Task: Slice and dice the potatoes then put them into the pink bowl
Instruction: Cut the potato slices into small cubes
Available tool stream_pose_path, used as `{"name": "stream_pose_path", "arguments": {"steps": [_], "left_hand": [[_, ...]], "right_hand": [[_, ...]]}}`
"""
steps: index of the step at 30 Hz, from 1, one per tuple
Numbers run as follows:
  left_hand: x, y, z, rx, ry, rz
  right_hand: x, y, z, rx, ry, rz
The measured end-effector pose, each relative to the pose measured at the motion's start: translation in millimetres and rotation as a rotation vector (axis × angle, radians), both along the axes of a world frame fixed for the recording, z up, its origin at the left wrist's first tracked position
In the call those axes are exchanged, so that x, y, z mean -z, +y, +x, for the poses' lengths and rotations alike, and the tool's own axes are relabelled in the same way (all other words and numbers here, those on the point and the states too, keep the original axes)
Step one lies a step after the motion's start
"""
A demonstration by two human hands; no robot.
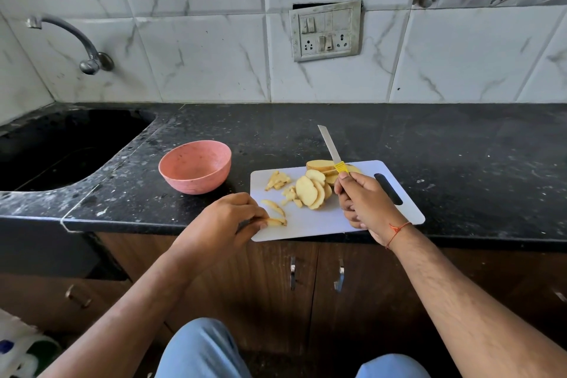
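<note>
Head view: person's knees in light blue fabric at the bottom edge, brown cabinet doors [306, 279] with metal handles behind them. Left hand [224, 224] sits at the near-left corner of the white cutting board [306, 224], fingers curled, pinching a thin potato strip [276, 221] against the board. Right hand [362, 202] is wrapped around the yellow handle of a knife [331, 149], blade raised and angled away toward the wall, above the board's far edge. Orange thread on the right wrist.

On the board: another curved strip [274, 207] just beyond the pinched one, a fanned stack of round potato slices [311, 192] mid-board, small diced bits [291, 195] touching its left side, a pile of cut pieces [277, 180] near the far-left corner, and an uncut potato chunk [320, 165] at the far edge under the knife.

Pink bowl [194, 166] stands on the black counter [460, 163] just left of the board, no potato visible in it. Sink [61, 150] further left, tap [79, 43] above it. Switch plate [325, 30] on the marbled wall tiles.
</note>
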State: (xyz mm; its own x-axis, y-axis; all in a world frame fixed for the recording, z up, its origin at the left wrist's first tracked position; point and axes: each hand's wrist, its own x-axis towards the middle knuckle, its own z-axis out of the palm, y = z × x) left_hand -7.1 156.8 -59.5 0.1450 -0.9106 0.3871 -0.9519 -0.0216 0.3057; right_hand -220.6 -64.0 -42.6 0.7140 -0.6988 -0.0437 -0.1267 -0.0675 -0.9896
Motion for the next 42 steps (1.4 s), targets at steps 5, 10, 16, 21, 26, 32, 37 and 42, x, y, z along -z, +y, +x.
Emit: {"name": "stream_pose_path", "arguments": {"steps": [5,10,16,21,26,32,37,42], "left_hand": [[-7,-4,-1,-0.034,0.051,0.079],[-16,-13,-3,-0.089,0.045,0.147],[-16,-15,-7,-0.14,-0.033,0.181],[-23,-12,-10,-0.2,0.002,0.213],[-38,-11,-10,-0.222,0.085,0.267],[-29,-14,-19,-0.197,0.114,0.3],[-18,-26,-19,-0.286,0.124,0.174],[-12,-41,-13,-0.311,0.056,0.109]], "right_hand": [[0,1,0,0.006,0.007,-0.012],[1,1,0,0.008,0.0,-0.007],[1,1,1,0.005,-0.017,0.001],[1,1,0,0.005,-0.015,-0.002],[0,2,0,0.009,-0.007,-0.009],[-1,2,0,0.013,-0.002,-0.01],[-1,2,0,0.009,0.001,-0.013],[-1,2,0,0.013,0.0,-0.005]]}}
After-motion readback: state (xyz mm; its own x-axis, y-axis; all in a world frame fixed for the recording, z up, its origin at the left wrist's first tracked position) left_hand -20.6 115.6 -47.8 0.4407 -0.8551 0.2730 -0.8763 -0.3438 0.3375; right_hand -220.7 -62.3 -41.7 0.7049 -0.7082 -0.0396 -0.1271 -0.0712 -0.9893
